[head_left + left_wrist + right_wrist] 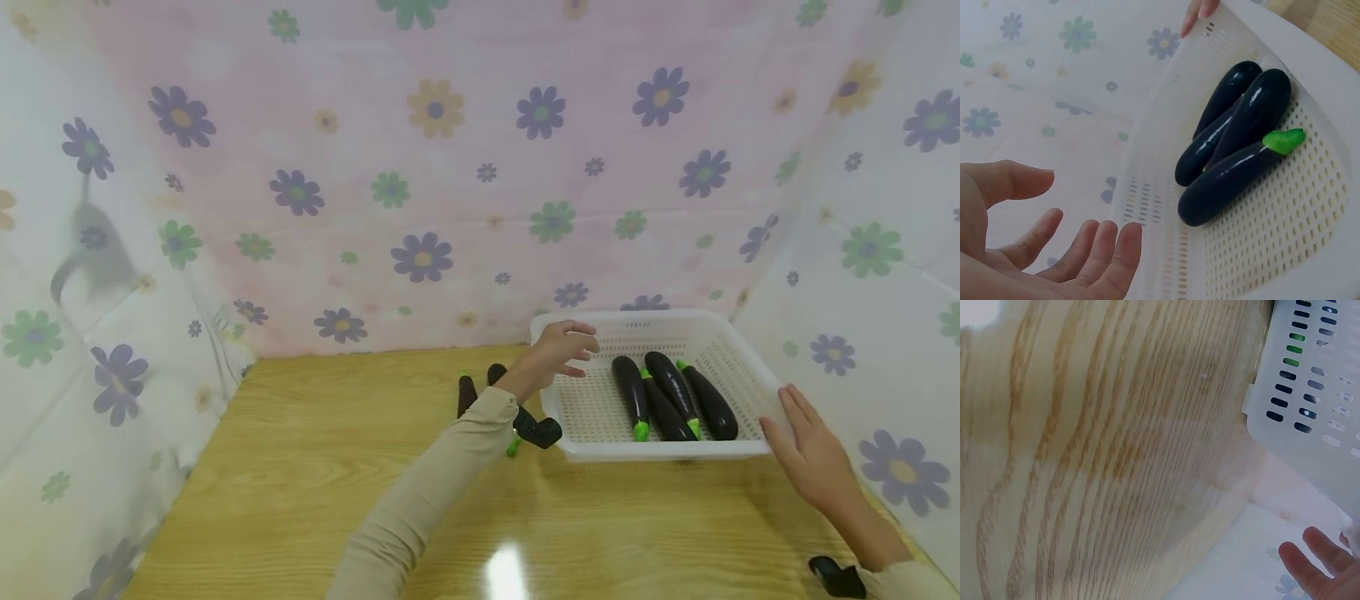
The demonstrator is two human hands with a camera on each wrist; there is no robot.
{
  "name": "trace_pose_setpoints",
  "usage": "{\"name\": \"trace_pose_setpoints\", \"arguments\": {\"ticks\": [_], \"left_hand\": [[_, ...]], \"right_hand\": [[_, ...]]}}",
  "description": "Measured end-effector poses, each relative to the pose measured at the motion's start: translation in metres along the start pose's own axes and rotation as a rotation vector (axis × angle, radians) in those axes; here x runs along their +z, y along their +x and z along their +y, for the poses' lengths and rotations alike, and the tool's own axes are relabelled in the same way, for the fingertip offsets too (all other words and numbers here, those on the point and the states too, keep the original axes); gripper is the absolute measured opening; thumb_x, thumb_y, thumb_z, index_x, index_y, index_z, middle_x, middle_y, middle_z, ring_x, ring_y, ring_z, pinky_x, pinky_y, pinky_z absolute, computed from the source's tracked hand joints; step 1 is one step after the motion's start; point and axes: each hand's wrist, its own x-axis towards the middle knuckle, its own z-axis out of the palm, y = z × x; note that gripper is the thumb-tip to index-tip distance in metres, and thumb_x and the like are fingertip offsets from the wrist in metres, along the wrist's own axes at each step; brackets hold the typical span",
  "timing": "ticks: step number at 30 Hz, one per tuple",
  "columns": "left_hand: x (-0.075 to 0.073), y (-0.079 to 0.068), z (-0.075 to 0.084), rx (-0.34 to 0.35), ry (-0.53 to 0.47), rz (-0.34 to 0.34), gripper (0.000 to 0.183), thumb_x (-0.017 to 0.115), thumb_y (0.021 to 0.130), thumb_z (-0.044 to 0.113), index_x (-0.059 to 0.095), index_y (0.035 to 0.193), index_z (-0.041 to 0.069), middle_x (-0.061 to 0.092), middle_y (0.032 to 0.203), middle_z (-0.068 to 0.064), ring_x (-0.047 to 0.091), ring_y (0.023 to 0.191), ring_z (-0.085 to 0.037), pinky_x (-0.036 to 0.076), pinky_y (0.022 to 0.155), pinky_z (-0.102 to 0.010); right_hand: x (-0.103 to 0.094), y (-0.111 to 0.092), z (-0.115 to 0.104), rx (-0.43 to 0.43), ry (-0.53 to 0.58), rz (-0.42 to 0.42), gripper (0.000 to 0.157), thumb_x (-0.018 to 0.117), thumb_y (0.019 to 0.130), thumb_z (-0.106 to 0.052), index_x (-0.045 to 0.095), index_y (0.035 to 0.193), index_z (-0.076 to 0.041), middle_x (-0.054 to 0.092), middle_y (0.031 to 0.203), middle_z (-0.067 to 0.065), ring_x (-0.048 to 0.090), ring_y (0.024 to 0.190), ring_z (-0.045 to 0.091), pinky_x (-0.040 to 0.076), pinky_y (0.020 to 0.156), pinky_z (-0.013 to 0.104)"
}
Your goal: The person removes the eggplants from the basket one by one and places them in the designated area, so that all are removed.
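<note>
A white perforated plastic basket (678,451) stands on the wooden table with several dark purple eggplants (712,402) lying in it, their caps bright green. Over the basket's left side hovers my left hand (553,357), fingers spread and loosely bent, holding nothing. In the left wrist view that hand (1079,250) is apart from the eggplants (1235,178). My right hand (813,458) rests at the basket's front right corner, its fingers fairly straight along the rim. To the left of the basket, eggplants (467,393) lie on the table, partly hidden behind my left forearm.
The wooden table (322,467) extends left and in front of the basket. Flower-printed cloth (450,192) walls in the back and both sides. A black strap with a device (538,429) sits on my left wrist, and another (836,577) on the right.
</note>
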Motion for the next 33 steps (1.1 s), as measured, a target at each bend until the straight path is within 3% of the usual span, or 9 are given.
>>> {"name": "trace_pose_setpoints", "arguments": {"ticks": [6,16,22,26,33], "left_hand": [[0.009,0.007,-0.007,0.016,-0.003,0.005,0.027,0.066,0.087,0.014,0.063,0.114,0.012,0.061,0.099,-0.001,0.059,0.101,-0.03,0.056,0.073,-0.04],[0.032,0.039,-0.023,-0.013,-0.154,0.057,0.029,0.065,0.086,0.011,0.063,0.114,0.004,0.059,0.097,-0.006,0.058,0.087,-0.025,0.05,0.084,-0.053],[0.046,0.048,-0.033,-0.047,-0.175,0.115,0.028,0.065,0.081,0.007,0.063,0.109,0.003,0.057,0.091,-0.009,0.056,0.084,-0.028,0.052,0.079,-0.051],[0.057,0.056,-0.042,-0.065,-0.147,0.197,0.018,0.065,0.08,0.005,0.063,0.097,0.006,0.056,0.09,-0.007,0.056,0.092,-0.032,0.05,0.08,-0.051],[0.069,0.061,-0.05,-0.104,-0.015,0.264,0.003,0.064,0.08,0.0,0.066,0.079,0.001,0.062,0.111,-0.004,0.055,0.11,-0.039,0.05,0.082,-0.055]], "right_hand": [[0.0,-0.003,-0.002,0.003,-0.007,0.011,0.06,0.043,0.099,-0.018,0.016,0.148,0.005,0.009,0.155,0.021,0.008,0.138,0.047,0.005,0.108,0.063],[-0.003,0.002,-0.001,0.027,-0.019,0.024,0.06,0.043,0.099,-0.018,0.017,0.148,0.006,0.012,0.154,0.024,0.011,0.136,0.051,0.008,0.107,0.064],[0.0,0.002,-0.001,0.019,-0.003,0.024,0.06,0.043,0.099,-0.019,0.018,0.148,0.005,0.011,0.155,0.022,0.011,0.136,0.05,0.006,0.107,0.063],[0.003,0.003,0.001,0.009,-0.005,0.026,0.06,0.044,0.099,-0.018,0.018,0.149,0.003,0.011,0.155,0.02,0.011,0.137,0.049,0.007,0.107,0.064],[0.003,0.001,0.001,0.023,-0.015,0.025,0.06,0.044,0.099,-0.019,0.019,0.148,0.004,0.012,0.155,0.021,0.013,0.135,0.052,0.009,0.106,0.065]]}}
